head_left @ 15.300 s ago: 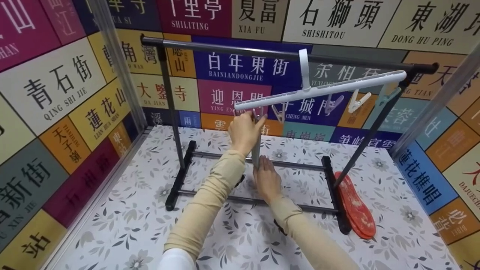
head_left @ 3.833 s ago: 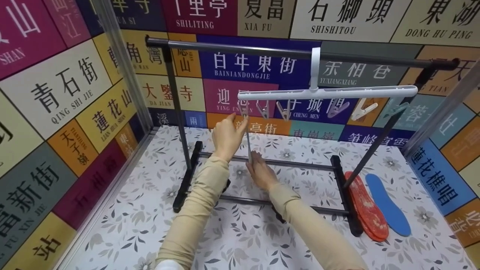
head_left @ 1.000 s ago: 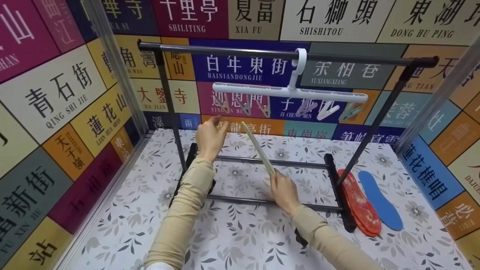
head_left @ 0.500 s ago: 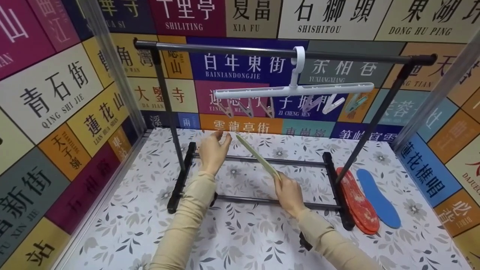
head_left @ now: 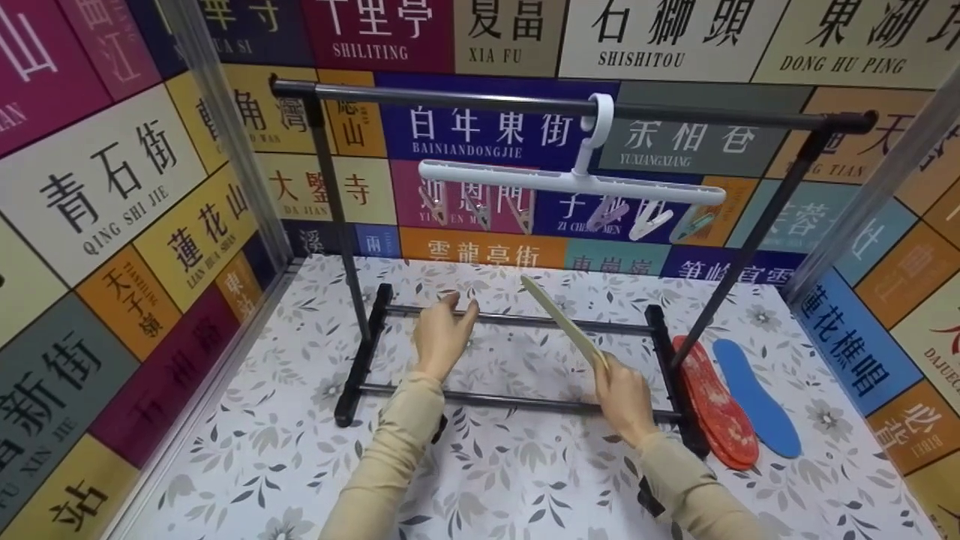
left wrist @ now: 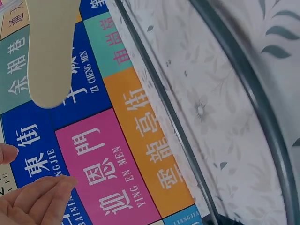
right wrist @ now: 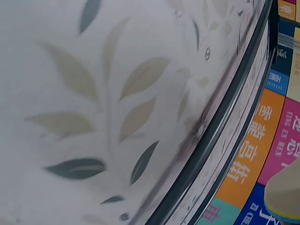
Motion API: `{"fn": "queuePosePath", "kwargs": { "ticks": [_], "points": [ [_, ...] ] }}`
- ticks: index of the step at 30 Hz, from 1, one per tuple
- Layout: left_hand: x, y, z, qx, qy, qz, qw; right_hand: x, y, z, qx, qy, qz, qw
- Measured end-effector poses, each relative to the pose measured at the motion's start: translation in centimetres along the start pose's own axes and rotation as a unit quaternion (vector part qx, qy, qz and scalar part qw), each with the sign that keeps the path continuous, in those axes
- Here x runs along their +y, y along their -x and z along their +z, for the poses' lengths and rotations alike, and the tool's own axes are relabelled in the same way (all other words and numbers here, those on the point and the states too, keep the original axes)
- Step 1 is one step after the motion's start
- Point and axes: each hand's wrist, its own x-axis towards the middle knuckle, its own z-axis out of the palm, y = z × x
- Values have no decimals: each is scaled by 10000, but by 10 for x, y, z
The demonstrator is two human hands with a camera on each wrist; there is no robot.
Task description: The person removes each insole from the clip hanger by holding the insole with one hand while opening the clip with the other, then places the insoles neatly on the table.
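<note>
A pale yellow insole [head_left: 559, 315], seen nearly edge-on in the head view, is pinched at its near end by my right hand [head_left: 626, 394]. It slants up and to the left, above the base of the rack. The left wrist view shows the broad face and rounded end of the insole [left wrist: 52, 56]. My left hand [head_left: 442, 337] holds nothing, its thumb and fingers apart, left of the insole. Above both hands a white clip hanger [head_left: 510, 176] hangs from the rack's top bar. Its clips, such as the white clip [head_left: 651, 220], carry nothing.
The dark metal rack [head_left: 450, 95] spans the table, with low crossbars under my hands. Right of its foot lie red insoles [head_left: 716, 405], overlapping, and a blue insole [head_left: 757, 397]. Walls with coloured signs close in the back and both sides.
The blue insole has appeared beside the red ones since the oldest frame. The pale insole has left the hanger's left clip and moved right with my right hand. My left hand has dropped.
</note>
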Motion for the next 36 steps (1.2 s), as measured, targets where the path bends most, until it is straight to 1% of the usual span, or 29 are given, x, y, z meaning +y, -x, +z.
{"fn": "queuePosePath", "kwargs": {
  "ticks": [3, 6, 11, 16, 18, 21, 25, 26, 28, 31, 36],
  "points": [
    [1, 5, 2, -97, 87, -62, 9999, 12, 2, -9, 130, 74, 3, 9999],
    [1, 10, 5, -152, 175, -52, 9997, 22, 4, -18, 221, 147, 70, 9996],
    [2, 20, 9, -259, 297, -64, 9992, 37, 8, -37, 260, 186, 310, 9990],
    [-1, 29, 13, -351, 375, -16, 9987, 54, 17, -55, 328, 279, 353, 9984],
    [-3, 32, 15, -324, 385, 13, 9987, 60, 21, -62, 391, 351, 336, 9981],
    [-4, 37, 16, -340, 409, -33, 9986, 72, 27, -74, 498, 341, 140, 9981],
    [-7, 44, 18, -338, 329, -107, 9988, 88, 35, -92, 657, 323, -146, 9972],
    [-8, 46, 18, -327, 310, -116, 9989, 92, 38, -97, 669, 316, -150, 9971],
    [-10, 49, 19, -323, 246, -160, 9990, 100, 43, -106, 685, 342, -146, 9970],
    [-11, 54, 21, -379, 215, -217, 9988, 109, 51, -118, 585, 456, -18, 9972],
    [-12, 61, 23, -533, 281, -242, 9979, 120, 62, -135, 343, 663, 346, 9966]
  ]
}}
